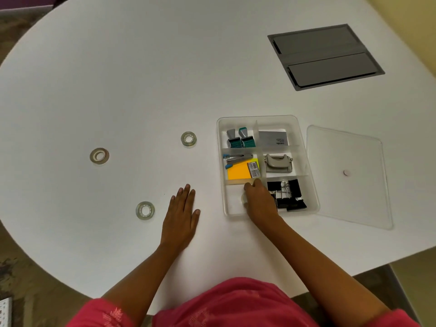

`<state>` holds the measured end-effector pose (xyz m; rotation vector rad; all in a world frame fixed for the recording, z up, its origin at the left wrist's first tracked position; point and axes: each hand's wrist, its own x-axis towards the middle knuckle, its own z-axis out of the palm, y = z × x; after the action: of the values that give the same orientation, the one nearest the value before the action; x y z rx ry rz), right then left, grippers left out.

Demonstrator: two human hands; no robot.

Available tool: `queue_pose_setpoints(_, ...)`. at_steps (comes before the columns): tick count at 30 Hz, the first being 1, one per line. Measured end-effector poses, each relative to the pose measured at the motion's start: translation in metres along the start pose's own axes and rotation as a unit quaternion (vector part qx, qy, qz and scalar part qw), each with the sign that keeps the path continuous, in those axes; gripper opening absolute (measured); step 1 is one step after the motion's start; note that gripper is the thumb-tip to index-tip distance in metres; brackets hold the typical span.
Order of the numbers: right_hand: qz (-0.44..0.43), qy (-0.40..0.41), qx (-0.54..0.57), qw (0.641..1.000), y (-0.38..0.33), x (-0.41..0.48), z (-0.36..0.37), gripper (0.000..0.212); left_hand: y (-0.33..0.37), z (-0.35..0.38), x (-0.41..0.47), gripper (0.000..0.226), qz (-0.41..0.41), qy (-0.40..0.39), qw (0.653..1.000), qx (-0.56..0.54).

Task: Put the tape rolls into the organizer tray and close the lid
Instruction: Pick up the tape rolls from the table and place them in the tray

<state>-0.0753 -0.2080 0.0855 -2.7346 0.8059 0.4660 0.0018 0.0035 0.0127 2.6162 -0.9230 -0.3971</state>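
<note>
Three clear tape rolls lie flat on the white table: one [188, 139] just left of the tray, one [99, 156] farther left, one [145, 210] near the front. The clear organizer tray [304, 138] stands open at centre right. Its clear lid [349, 197] lies flat to the right of it. My right hand [259, 200] reaches into the tray's near-left compartment, fingers curled around a small pale tape roll [243, 198], mostly hidden. My left hand [180, 214] rests flat on the table, fingers spread, holding nothing.
Other tray compartments hold two stamps [240, 139], a grey card [273, 138], a stapler with orange sticky notes [239, 172], a hole punch [278, 162] and black binder clips [289, 194]. A grey cable hatch [325, 56] is set into the table at the far right.
</note>
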Motion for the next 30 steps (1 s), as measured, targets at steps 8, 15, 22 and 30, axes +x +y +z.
queue_pose_setpoints(8, -0.048, 0.131, 0.050, 0.989, -0.020, -0.007, -0.009, 0.035, -0.007, -0.024, -0.001, 0.056, -0.016, 0.072, 0.994, -0.080)
queue_pose_setpoints(15, -0.193, 0.164, 0.112, 0.961, -0.078, 0.000, -0.013, 0.029, -0.057, -0.059, -0.014, 0.048, -0.146, 0.172, 0.968, -0.110)
queue_pose_setpoints(22, -0.345, 0.043, 0.056, 0.936, -0.128, 0.022, 0.016, 0.052, -0.107, -0.051, -0.020, 0.047, -0.310, 0.147, 0.937, -0.059)
queue_pose_setpoints(30, -0.466, -0.024, 0.053, 0.883, -0.183, 0.039, 0.046, 0.063, -0.116, -0.030, -0.019, 0.057, -0.311, 0.112, 0.944, 0.023)
